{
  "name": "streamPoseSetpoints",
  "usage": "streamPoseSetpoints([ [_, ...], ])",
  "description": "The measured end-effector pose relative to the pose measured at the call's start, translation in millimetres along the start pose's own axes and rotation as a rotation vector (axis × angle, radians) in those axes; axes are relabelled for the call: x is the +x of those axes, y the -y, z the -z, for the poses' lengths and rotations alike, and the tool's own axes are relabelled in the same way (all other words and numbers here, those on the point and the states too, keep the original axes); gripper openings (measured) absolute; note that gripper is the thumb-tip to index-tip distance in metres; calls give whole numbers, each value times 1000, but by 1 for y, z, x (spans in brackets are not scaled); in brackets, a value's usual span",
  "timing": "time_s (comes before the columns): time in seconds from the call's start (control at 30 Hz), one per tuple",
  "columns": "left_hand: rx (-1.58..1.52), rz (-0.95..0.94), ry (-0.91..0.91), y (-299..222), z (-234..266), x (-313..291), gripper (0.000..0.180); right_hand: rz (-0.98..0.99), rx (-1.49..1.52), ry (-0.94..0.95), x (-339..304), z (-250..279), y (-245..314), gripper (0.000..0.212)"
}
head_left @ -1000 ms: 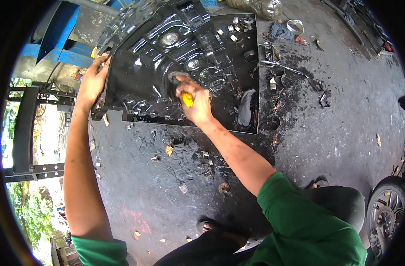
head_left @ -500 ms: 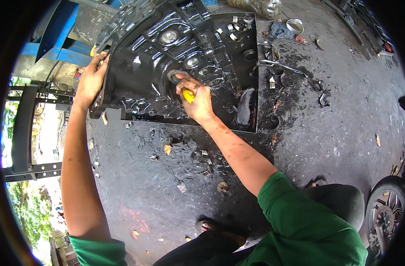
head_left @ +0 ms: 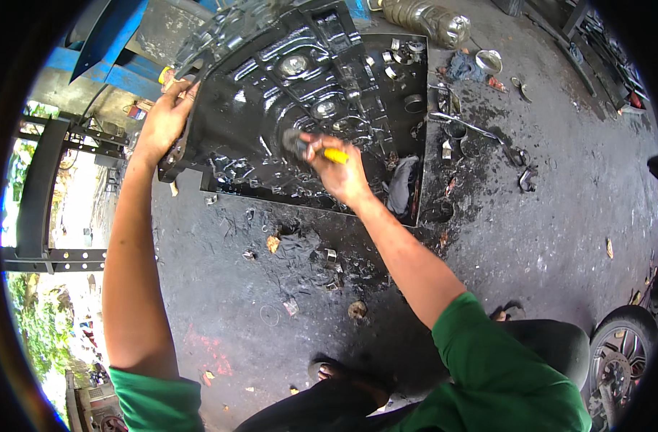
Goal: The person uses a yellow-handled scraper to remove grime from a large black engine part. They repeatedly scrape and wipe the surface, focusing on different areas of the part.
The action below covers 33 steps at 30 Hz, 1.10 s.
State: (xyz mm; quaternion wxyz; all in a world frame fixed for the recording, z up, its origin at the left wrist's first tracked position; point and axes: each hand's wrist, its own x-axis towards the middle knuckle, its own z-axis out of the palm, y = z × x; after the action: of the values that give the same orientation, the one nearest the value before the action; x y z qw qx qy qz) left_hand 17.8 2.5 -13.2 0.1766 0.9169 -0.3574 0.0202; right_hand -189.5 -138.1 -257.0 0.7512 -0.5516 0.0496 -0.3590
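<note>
A large black engine casing [head_left: 246,122], wet and shiny with oil, leans tilted over a shallow black tray [head_left: 424,93]. At its left edge my left hand [head_left: 163,126] is closed, with the fingers wrapped over the rim. My right hand [head_left: 341,173] grips a brush by its yellow handle [head_left: 335,155]. The grey brush head [head_left: 293,141] lies against the casing's lower middle, slightly blurred. Next to my right wrist, a dark grey cloth [head_left: 401,186] sits in the tray. Metal rings and small parts [head_left: 392,57] lie at the tray's far right.
Bent metal bits and leaves [head_left: 332,263] litter the oily floor in front of the tray. A big plastic bottle [head_left: 426,21], a blue-grey rag [head_left: 464,66] and a metal bowl [head_left: 489,61] are beyond it. A wheel [head_left: 617,353] stands right; blue metalwork [head_left: 123,79] is far left.
The brush has swung in my right hand, its handle now pointing more to the right. The casing and both hands appear shifted right and slightly down as the view moved.
</note>
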Motion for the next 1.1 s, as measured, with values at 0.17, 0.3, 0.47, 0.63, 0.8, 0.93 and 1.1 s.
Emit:
streamPoseSetpoints([
  [0.17, 109, -15, -32, 4, -1, 1, 61, -45, -9, -116, -23, -23, 20, 17],
  [0.3, 101, 7, -23, 1, 1, 1, 61, 361, -314, -214, 0, -51, 28, 18],
  [0.47, 75, 5, -25, -9, 0, -5, 64, 103, 54, -290, 4, -57, 32, 14],
  [0.63, 127, 18, -51, -11, 3, -8, 68, 150, -178, -10, -3, -45, 37, 16],
  [0.8, 152, 28, -20, -12, 0, -5, 72, 381, -317, -144, 14, -42, 27, 24],
  [0.93, 153, 13, -39, -11, 0, -6, 73, 406, -2, -24, -3, -41, 28, 22],
  [1.1, 128, 51, 6, -7, 1, -3, 75, 413, -277, 142, -1, -32, 39, 16],
])
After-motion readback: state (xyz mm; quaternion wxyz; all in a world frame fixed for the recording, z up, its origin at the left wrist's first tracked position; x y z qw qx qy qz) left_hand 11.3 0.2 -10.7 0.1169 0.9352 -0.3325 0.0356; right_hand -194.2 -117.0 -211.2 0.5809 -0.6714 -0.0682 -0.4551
